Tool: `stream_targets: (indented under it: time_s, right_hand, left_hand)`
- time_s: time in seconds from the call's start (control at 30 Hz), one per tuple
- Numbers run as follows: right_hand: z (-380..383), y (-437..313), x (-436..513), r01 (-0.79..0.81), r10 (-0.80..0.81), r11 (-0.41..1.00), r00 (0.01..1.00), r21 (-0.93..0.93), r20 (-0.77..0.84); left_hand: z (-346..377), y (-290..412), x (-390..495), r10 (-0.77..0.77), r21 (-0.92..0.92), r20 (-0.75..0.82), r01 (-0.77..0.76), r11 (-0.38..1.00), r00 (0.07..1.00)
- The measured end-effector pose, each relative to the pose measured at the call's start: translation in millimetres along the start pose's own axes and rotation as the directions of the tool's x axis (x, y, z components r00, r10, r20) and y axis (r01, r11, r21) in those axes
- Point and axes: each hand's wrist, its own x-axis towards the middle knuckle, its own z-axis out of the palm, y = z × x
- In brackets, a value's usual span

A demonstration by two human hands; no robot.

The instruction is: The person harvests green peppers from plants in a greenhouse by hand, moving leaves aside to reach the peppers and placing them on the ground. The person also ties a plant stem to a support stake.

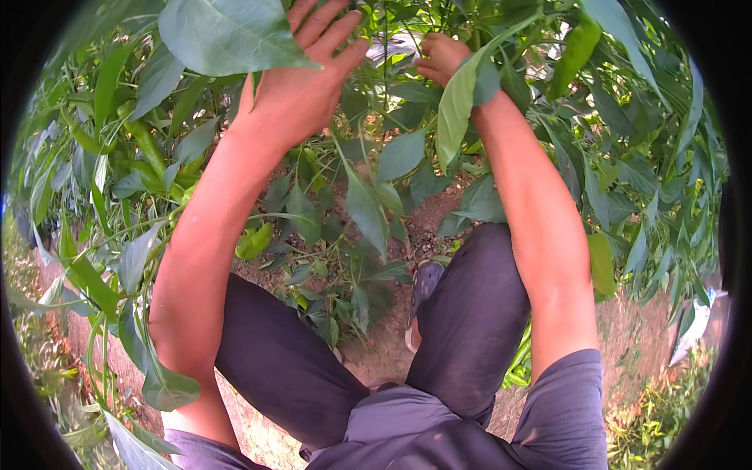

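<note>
My left hand [311, 76] reaches up among the leaves of the pepper plants, back of the hand towards me and fingers spread, with nothing seen in it. A broad pepper leaf [229, 35] hangs over its near side. To the right, my right hand [442, 57] is in the foliage with its fingers bent; leaves partly cover the wrist, and whether it grips anything cannot be made out. A long green pepper [576, 56] hangs to the right of that hand. More green peppers [147, 147] hang at the left, and a crumpled one [254, 241] hangs beside my left forearm.
Dense pepper foliage surrounds both arms. Bare soil [382, 352] shows between my bent knees, near a shoe [426, 282]. Several picked-looking green peppers [520, 364] lie beside my right thigh. A whitish plastic sheet or bag [693, 329] is at the far right.
</note>
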Motion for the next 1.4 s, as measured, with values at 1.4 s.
stream_targets:
  time_s: [1.4]
  right_hand:
    - [-74.2, -127.6, -281.7, -0.065, 0.064, 0.998, 0.992, -0.003, -0.111]
  left_hand:
    - [-28.3, 42.0, -18.8, 0.017, -0.267, 0.037, -0.007, 0.964, 0.999]
